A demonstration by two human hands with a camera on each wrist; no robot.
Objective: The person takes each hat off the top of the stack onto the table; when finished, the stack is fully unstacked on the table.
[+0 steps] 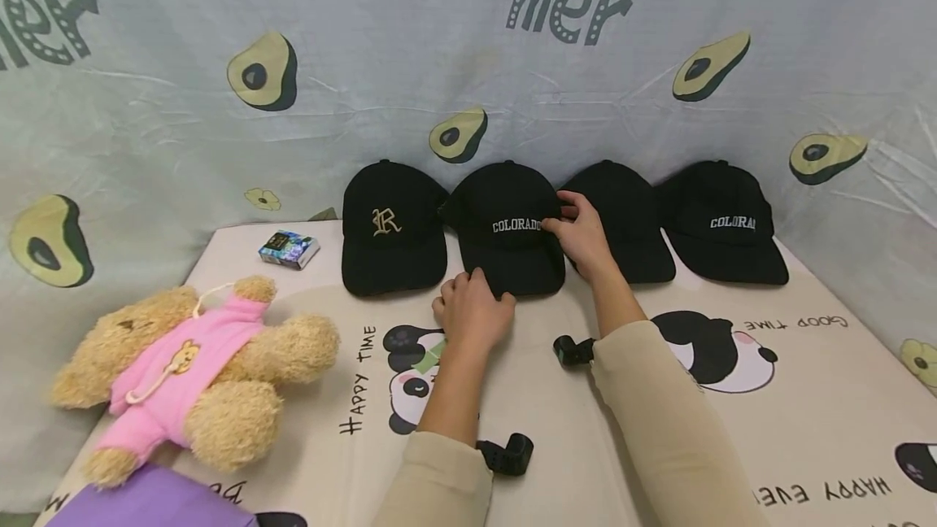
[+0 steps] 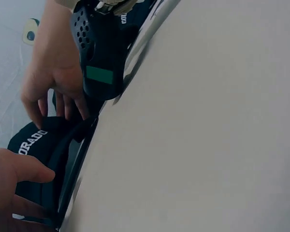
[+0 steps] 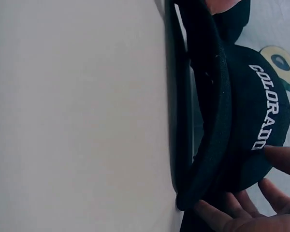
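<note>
A black baseball cap (image 1: pixel 507 238) with white COLORADO lettering stands second from the left in a row of caps. My right hand (image 1: pixel 581 238) is at its right side, thumb at the end of the lettering and the other fingers along the side and brim in the right wrist view. Before the brim's left front edge is my left hand (image 1: pixel 474 311), its fingers loosely spread; in the left wrist view its thumb (image 2: pixel 38 173) overlaps the cap. To the left stands a black cap (image 1: pixel 394 238) with a gold R. A plain black cap (image 1: pixel 622 226) is partly behind my right hand.
Another black COLORADO cap (image 1: pixel 725 222) ends the row on the right. A small blue patterned box (image 1: pixel 289 250) lies at the back left, a teddy bear (image 1: pixel 190 376) in pink below it, and a purple object (image 1: pixel 154 503) at the front left. A printed curtain (image 1: pixel 366 47) hangs behind.
</note>
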